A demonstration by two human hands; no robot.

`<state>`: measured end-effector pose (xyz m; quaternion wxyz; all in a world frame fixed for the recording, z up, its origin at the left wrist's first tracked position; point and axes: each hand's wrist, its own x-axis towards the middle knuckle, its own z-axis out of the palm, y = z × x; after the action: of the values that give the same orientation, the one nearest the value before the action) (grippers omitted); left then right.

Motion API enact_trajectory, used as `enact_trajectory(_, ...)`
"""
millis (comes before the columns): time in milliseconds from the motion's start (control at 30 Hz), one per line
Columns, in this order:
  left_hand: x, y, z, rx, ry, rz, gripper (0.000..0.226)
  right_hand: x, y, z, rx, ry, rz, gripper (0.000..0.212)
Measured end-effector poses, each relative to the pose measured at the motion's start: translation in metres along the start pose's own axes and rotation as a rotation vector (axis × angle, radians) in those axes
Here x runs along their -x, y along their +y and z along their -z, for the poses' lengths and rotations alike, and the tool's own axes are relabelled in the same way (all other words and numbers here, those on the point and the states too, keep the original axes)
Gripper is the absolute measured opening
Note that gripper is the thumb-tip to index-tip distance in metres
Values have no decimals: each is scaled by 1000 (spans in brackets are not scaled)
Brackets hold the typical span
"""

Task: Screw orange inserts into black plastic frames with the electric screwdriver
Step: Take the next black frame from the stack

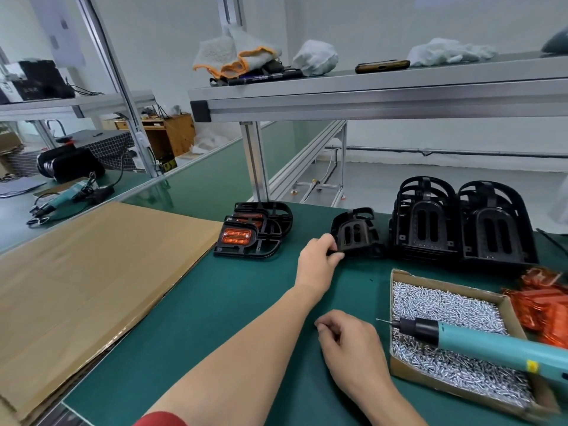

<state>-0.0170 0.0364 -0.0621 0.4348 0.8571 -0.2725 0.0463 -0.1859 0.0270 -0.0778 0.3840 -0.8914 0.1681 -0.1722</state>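
Observation:
My left hand reaches forward and grips the near left corner of a single black plastic frame on the green mat. My right hand rests nearer to me with its fingers curled and the thumb against the forefinger; nothing shows between them. The teal electric screwdriver lies across a cardboard box of silver screws, bit pointing left, with no hand on it. Loose orange inserts are piled at the right edge. A short stack of frames fitted with an orange insert lies to the left.
Two tall stacks of black frames stand behind the screw box. A large cardboard sheet covers the mat's left side. An aluminium shelf with cloths and a phone hangs overhead. A second screwdriver lies on the far left bench.

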Motion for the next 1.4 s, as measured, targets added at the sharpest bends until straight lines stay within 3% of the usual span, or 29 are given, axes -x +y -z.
enact_trajectory(167, 28, -2, 20, 174, 117, 89, 20, 0, 2, 2, -20, 6, 11, 10)
enact_trajectory(367, 61, 0, 49, 556, 210, 251, 15, -3, -1, 3, -21, 37, 29, 10)
enact_trajectory(567, 101, 11, 76, 817, 169, 362, 15, -1, -7, 4, 27, 13, 0, 16)
enact_trajectory(700, 128, 12, 96, 800, 98, 429, 15, 8, -12, 11, 27, -49, -49, 23)
enact_trajectory(933, 161, 12, 116, 789, 5, 557, 27, 40, -13, 30, -52, -1, -117, 18)
enact_trajectory(1067, 172, 13, 118, 771, -56, 592, 31, 64, -7, 44, -231, 115, -162, 14)
enact_trajectory(1200, 184, 15, 113, 697, -184, 573, 35, 88, -1, 64, -404, 290, -203, 27)
enact_trajectory(1400, 197, 37, 100, 604, -366, 548, 31, 112, 18, 96, -404, 423, -248, 23)
